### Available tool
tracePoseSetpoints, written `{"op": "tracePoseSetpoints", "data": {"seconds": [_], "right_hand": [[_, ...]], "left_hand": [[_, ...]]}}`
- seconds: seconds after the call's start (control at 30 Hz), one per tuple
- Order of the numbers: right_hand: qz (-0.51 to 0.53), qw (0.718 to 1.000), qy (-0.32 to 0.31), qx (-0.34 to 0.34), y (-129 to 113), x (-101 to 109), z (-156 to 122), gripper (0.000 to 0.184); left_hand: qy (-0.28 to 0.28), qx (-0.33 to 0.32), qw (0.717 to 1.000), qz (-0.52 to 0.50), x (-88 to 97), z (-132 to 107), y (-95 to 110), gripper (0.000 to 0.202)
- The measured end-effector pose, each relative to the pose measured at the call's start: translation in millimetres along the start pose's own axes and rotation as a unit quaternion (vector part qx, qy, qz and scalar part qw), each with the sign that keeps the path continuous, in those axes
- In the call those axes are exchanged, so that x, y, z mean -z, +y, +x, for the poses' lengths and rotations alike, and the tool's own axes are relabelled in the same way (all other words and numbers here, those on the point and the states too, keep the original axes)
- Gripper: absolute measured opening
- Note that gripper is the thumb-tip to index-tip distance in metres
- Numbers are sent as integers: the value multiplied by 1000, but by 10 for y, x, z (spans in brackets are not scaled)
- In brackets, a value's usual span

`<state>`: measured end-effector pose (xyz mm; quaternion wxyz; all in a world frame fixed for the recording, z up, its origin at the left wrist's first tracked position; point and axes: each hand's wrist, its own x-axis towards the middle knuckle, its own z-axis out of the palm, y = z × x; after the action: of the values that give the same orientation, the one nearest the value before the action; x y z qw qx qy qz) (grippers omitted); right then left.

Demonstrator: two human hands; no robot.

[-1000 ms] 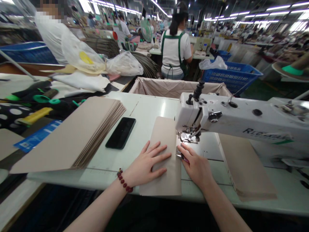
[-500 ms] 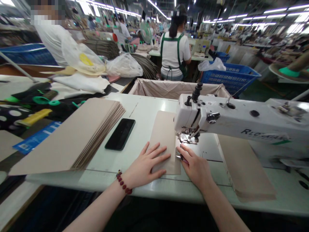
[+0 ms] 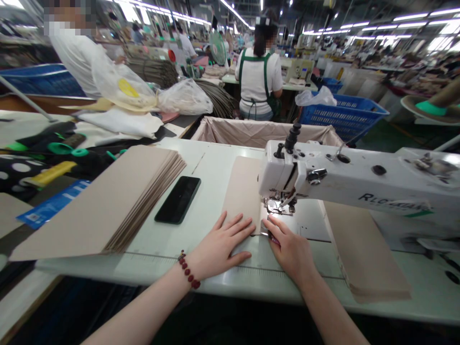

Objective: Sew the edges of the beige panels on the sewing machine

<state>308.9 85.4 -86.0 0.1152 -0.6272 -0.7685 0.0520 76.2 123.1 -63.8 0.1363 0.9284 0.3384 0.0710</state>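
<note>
A beige fabric panel lies on the sewing table, its right edge at the presser foot of the white sewing machine. My left hand rests flat with fingers stretched, fingertips on the panel's near end; a dark red bead bracelet circles the wrist. Close to the foot, my right hand is curled around small thread snips, mostly hidden in the palm, blades pointing left. Its index fingertip touches down beside the panel's right edge.
A stack of beige panels lies left, beside a black phone. More beige pieces lie right, under the machine arm. Behind the table stand a cloth-lined bin and a blue basket. A person in a green-strapped apron stands beyond.
The panel has slid away from me along the presser foot, its near edge now by my left fingertips. My left hand has shifted slightly; my right hand stays almost in place.
</note>
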Motion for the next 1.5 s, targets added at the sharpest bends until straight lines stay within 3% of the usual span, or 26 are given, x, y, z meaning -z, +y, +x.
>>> {"op": "tracePoseSetpoints", "data": {"seconds": [0.4, 0.7, 1.5], "right_hand": [[14, 1000, 13, 1, 18, -22, 1, 47], [32, 999, 25, 10, 37, -42, 3, 47], [23, 999, 34, 13, 43, -66, 6, 46]], "left_hand": [[5, 12, 1000, 17, -76, 264, -108, 62], [50, 25, 998, 38, -175, 451, -246, 61], [69, 32, 997, 11, -223, 474, -266, 62]]}}
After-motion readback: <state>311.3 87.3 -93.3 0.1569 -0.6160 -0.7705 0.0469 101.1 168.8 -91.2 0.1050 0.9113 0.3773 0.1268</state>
